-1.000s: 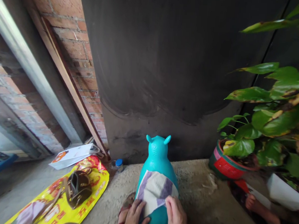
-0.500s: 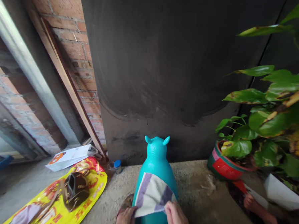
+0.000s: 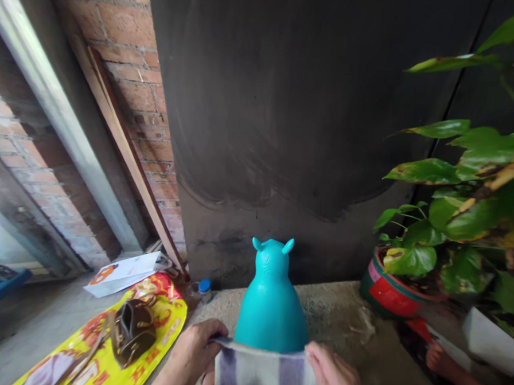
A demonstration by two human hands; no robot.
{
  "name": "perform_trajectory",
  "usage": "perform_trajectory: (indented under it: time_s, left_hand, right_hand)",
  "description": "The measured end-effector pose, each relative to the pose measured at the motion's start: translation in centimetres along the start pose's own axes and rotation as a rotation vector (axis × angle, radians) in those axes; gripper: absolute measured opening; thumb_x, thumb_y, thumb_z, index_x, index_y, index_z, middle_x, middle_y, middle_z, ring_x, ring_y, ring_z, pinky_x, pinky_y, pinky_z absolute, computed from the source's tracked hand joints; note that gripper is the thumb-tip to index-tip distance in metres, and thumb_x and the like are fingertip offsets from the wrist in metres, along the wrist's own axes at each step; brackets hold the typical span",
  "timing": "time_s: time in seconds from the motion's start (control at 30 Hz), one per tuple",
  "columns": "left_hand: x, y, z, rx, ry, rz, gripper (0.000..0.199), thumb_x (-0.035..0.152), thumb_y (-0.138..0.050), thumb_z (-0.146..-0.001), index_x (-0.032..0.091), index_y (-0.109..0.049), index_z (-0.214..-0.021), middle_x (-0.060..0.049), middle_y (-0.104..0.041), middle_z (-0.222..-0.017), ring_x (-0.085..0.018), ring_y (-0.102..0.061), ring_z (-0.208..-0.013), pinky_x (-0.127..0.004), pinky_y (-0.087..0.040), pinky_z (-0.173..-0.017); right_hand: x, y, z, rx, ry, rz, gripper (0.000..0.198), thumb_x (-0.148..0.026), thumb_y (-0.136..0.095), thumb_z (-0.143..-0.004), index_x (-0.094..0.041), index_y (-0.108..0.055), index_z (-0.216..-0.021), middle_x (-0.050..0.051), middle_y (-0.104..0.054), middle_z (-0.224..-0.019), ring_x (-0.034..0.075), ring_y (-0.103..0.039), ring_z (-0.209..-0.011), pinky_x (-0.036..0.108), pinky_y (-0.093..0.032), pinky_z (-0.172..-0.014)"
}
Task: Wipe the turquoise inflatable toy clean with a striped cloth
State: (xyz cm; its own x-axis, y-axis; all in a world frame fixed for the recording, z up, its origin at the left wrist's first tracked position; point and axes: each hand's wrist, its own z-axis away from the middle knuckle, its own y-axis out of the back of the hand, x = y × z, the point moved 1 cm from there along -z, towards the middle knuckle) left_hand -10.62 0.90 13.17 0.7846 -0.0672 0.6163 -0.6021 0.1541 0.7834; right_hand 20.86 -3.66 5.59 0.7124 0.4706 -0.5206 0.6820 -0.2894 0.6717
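A turquoise animal-shaped toy (image 3: 270,308) with two small ears stands on the rough concrete floor (image 3: 340,323), facing the dark wall. A white cloth with purple stripes (image 3: 265,374) is stretched in front of its lower back. My left hand (image 3: 195,350) grips the cloth's left top corner. My right hand (image 3: 331,377) grips the right top corner. The cloth's lower part runs out of the frame.
A yellow and red printed bag (image 3: 102,345) with a brown sandal (image 3: 133,327) on it lies at the left. Behind it are a white paper bag (image 3: 126,270) and a small blue-capped bottle (image 3: 204,289). A potted plant in a red pot (image 3: 392,288) stands at the right. Another person's foot (image 3: 438,357) shows there.
Both hands have pulled the striped cloth off the toy's back and down toward me, spreading it wide. The toy's back is now uncovered.
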Motion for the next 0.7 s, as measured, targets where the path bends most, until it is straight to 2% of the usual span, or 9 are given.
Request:
perform_trajectory:
  time_s: [0.1, 0.17, 0.23, 0.3, 0.37, 0.47, 0.53, 0.6, 0.7]
  left_hand:
    - [0.0, -0.5, -3.5, 0.012, -0.011, -0.120, 0.024, 0.016, -0.049, -0.071, 0.024, -0.068, -0.081, 0.004, -0.071, -0.080, -0.013, -0.063, -0.081, -0.021, -0.041, -0.072]
    - [-0.5, -1.8, -6.2, 0.067, 0.013, -0.161, 0.030, 0.015, -0.051, -0.072, 0.021, -0.068, -0.095, -0.001, -0.071, -0.098, -0.016, -0.062, -0.097, -0.024, -0.043, -0.083]
    - [-1.3, -3.7, -8.2, 0.142, 0.063, -0.178, 0.046, 0.011, -0.047, -0.074, 0.013, -0.058, -0.119, -0.012, -0.060, -0.126, -0.021, -0.055, -0.117, -0.030, -0.040, -0.098]
    - [-2.2, -6.2, -9.0, 0.203, 0.128, -0.179, 0.053, 0.007, -0.042, -0.077, 0.006, -0.048, -0.129, -0.018, -0.050, -0.136, -0.023, -0.050, -0.125, -0.035, -0.038, -0.105]
    - [-3.0, -9.3, -8.6, 0.235, 0.152, -0.159, 0.048, 0.014, -0.034, -0.086, 0.008, -0.045, -0.132, -0.016, -0.049, -0.139, -0.020, -0.048, -0.128, -0.032, -0.038, -0.107]
    - [-4.4, -14.8, -6.6, 0.219, 0.159, -0.148, 0.049, 0.028, -0.036, -0.091, 0.007, -0.044, -0.135, -0.016, -0.045, -0.145, -0.021, -0.041, -0.136, -0.033, -0.034, -0.114]
    - [-5.2, -18.6, -5.4, 0.188, 0.114, -0.186, 0.055, 0.032, -0.041, -0.089, 0.007, -0.040, -0.139, -0.018, -0.036, -0.152, -0.024, -0.031, -0.142, -0.038, -0.033, -0.115]
    - [-5.9, -21.7, -4.8, 0.126, 0.097, -0.268, 0.056, 0.034, -0.047, -0.086, 0.012, -0.043, -0.137, -0.016, -0.036, -0.152, -0.029, -0.031, -0.141, -0.045, -0.037, -0.112]
    - [-6.4, -24.1, -5.7, 0.112, 0.169, -0.412, 0.053, 0.028, -0.046, -0.085, 0.021, -0.042, -0.138, -0.012, -0.037, -0.150, -0.030, -0.034, -0.139, -0.049, -0.041, -0.108]
  right_hand:
    - [2.0, -1.0, -3.5, -0.021, -0.129, 0.062, 0.032, -0.042, -0.036, -0.099, -0.030, -0.065, -0.095, 0.000, -0.069, -0.081, 0.015, -0.067, -0.072, 0.024, -0.050, -0.066]
    - [4.0, -2.5, -5.9, -0.008, -0.213, 0.142, 0.041, -0.047, -0.030, -0.098, -0.027, -0.065, -0.099, 0.002, -0.069, -0.083, 0.017, -0.066, -0.073, 0.026, -0.050, -0.066]
    - [5.7, -4.2, -7.7, 0.062, -0.288, 0.213, 0.054, -0.052, -0.022, -0.097, -0.019, -0.064, -0.109, 0.011, -0.069, -0.092, 0.023, -0.067, -0.080, 0.032, -0.051, -0.068]
    - [6.5, -6.1, -8.2, 0.140, -0.360, 0.263, 0.066, -0.052, -0.014, -0.096, -0.010, -0.060, -0.116, 0.021, -0.066, -0.099, 0.029, -0.067, -0.087, 0.038, -0.052, -0.071]
    - [6.4, -8.5, -7.0, 0.177, -0.402, 0.283, 0.068, -0.051, -0.011, -0.096, -0.007, -0.057, -0.121, 0.023, -0.064, -0.104, 0.031, -0.066, -0.091, 0.041, -0.053, -0.074]
    - [5.4, -13.1, -3.0, 0.134, -0.377, 0.310, 0.061, -0.051, -0.019, -0.097, -0.012, -0.051, -0.132, 0.020, -0.057, -0.128, 0.031, -0.057, -0.115, 0.043, -0.052, -0.087]
    - [5.0, -16.2, 0.0, 0.039, -0.401, 0.389, 0.060, -0.052, -0.023, -0.096, -0.017, -0.046, -0.138, 0.015, -0.045, -0.143, 0.034, -0.042, -0.131, 0.050, -0.049, -0.092]
    - [5.0, -18.4, 1.9, -0.100, -0.481, 0.486, 0.056, -0.049, -0.026, -0.095, -0.022, -0.045, -0.140, 0.011, -0.037, -0.150, 0.037, -0.034, -0.136, 0.059, -0.046, -0.093]
    - [5.5, -19.6, 1.7, -0.282, -0.559, 0.580, 0.050, -0.040, -0.032, -0.094, -0.029, -0.041, -0.142, 0.008, -0.028, -0.154, 0.036, -0.027, -0.140, 0.062, -0.040, -0.098]
